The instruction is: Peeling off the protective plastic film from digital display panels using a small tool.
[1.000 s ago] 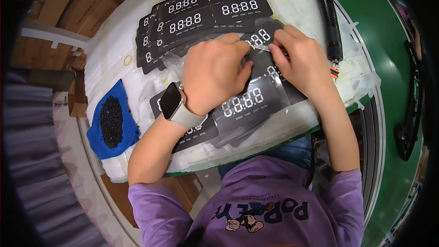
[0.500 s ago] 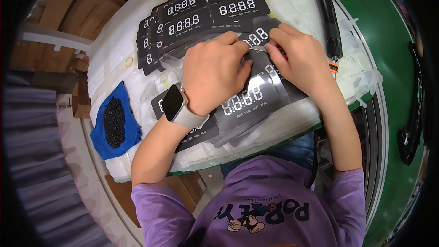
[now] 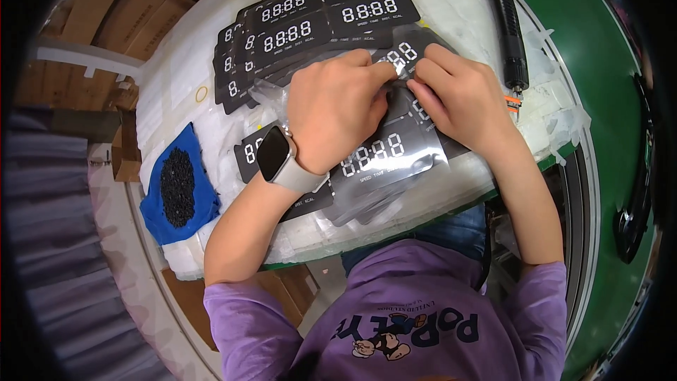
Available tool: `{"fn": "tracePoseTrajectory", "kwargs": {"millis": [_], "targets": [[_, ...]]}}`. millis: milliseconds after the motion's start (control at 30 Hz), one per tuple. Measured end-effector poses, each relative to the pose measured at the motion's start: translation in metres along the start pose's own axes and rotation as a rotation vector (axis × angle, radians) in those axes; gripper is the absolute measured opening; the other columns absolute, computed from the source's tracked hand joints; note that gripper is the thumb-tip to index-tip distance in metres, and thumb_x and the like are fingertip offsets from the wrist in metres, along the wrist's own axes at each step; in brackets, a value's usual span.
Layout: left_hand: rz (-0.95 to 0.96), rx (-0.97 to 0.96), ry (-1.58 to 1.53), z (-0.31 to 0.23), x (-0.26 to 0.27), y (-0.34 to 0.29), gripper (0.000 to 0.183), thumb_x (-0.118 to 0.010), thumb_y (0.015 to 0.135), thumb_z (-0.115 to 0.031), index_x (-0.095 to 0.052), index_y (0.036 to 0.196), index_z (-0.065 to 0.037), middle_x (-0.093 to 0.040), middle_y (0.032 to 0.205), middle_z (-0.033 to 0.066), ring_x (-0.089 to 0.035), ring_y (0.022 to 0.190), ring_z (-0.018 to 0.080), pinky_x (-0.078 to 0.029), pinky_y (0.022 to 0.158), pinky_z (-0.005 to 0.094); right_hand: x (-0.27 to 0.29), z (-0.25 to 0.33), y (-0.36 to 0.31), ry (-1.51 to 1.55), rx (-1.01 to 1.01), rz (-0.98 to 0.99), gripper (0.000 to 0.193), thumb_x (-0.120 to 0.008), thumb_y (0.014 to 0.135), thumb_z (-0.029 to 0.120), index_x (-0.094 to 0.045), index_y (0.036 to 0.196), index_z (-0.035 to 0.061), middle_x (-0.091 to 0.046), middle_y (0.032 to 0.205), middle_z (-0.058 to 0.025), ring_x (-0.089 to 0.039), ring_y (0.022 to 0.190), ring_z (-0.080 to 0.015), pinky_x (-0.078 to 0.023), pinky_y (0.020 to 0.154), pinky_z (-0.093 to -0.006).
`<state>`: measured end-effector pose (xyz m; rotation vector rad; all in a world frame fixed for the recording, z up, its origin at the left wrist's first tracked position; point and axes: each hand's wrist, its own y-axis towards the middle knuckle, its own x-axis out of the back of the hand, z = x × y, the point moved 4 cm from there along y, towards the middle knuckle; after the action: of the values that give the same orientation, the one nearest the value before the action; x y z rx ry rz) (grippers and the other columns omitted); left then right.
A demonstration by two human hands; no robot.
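My left hand, with a watch on its wrist, is closed, its fingertips pinching at clear plastic film over a dark display panel. My right hand sits just right of it, thumb and fingers pinched at the same film; the exact grip is partly hidden. Under both hands lie black panels with white digit segments; a glossy film-covered panel is nearest me. Another panel shows partly beneath my left wrist. Crumpled clear film sticks out left of my left hand.
Overlapping stacks of similar panels cover the far middle of the white-covered table. A blue cloth with small black pieces lies at the left. At the right are a black electric screwdriver and its cable. Cardboard boxes stand beyond the left edge.
My fingertips have shifted slightly, and the thin clear strip seen between them is now less visible. The film-covered panel under my hands has moved a little and reflects light differently.
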<state>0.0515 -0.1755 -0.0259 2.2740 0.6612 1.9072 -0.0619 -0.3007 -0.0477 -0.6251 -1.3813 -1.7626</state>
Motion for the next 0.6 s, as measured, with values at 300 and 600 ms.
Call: {"fn": "tracePoseTrajectory", "kwargs": {"millis": [300,600], "targets": [[-0.028,0.038,0.030,0.003,-0.004,0.006,0.005,-0.072,0.081,-0.011,-0.070,0.086,-0.011,-0.066,0.081,0.0063,-0.066,0.069,0.0333,-0.052,0.060,0.0429,-0.007,0.006,0.000,-0.048,-0.023,0.020,0.022,-0.072,0.083,0.009,-0.069,0.104,0.0081,-0.061,0.091,-0.0062,-0.068,0.075,-0.0292,-0.055,0.063,-0.0416],[0.434,-0.274,-0.185,0.025,0.036,-0.009,0.008,-0.066,0.086,-0.006,-0.059,0.089,-0.005,-0.065,0.081,0.0121,-0.065,0.076,0.0367,-0.048,0.064,0.0446,-0.009,0.008,0.002,-0.080,-0.079,0.108,0.019,-0.068,0.084,0.009,-0.075,0.102,0.0085,-0.066,0.094,-0.0063,-0.070,0.077,-0.0313,-0.056,0.067,-0.0435]]}}
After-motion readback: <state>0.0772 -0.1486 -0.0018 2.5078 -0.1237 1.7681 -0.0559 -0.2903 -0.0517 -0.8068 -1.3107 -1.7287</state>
